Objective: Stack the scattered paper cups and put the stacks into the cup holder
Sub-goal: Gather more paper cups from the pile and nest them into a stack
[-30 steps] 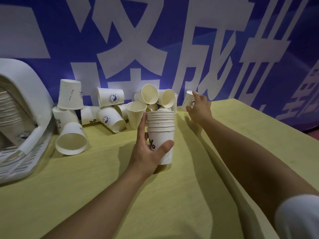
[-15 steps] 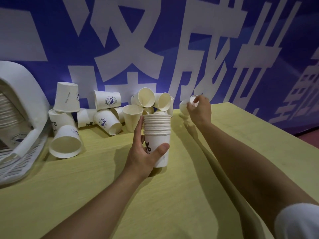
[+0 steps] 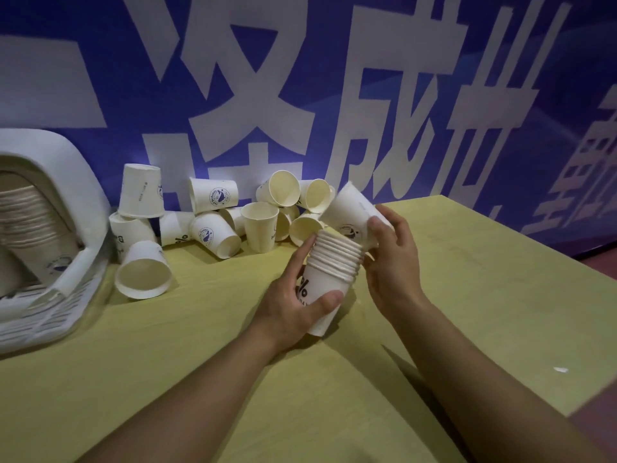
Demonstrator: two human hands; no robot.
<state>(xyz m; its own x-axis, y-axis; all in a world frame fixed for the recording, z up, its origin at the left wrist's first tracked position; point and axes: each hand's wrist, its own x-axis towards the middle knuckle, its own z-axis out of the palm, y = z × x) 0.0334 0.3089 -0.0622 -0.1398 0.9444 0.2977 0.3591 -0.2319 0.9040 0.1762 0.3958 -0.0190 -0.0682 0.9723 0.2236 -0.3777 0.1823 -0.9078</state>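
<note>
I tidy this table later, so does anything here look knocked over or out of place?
Yes: the loose cups by the wall lie in a jumble, several on their sides or upside down. A small white scrap lies alone on the table at right.

right hand (image 3: 394, 262): has come back from the far end of the cup pile to just beside the stack, now gripping a single cup (image 3: 354, 212)
single cup: lifted off the bench, held tilted above the stack's (image 3: 329, 272) rim
stack: now tipped toward the right in the left hand (image 3: 293, 305), no longer upright
</note>
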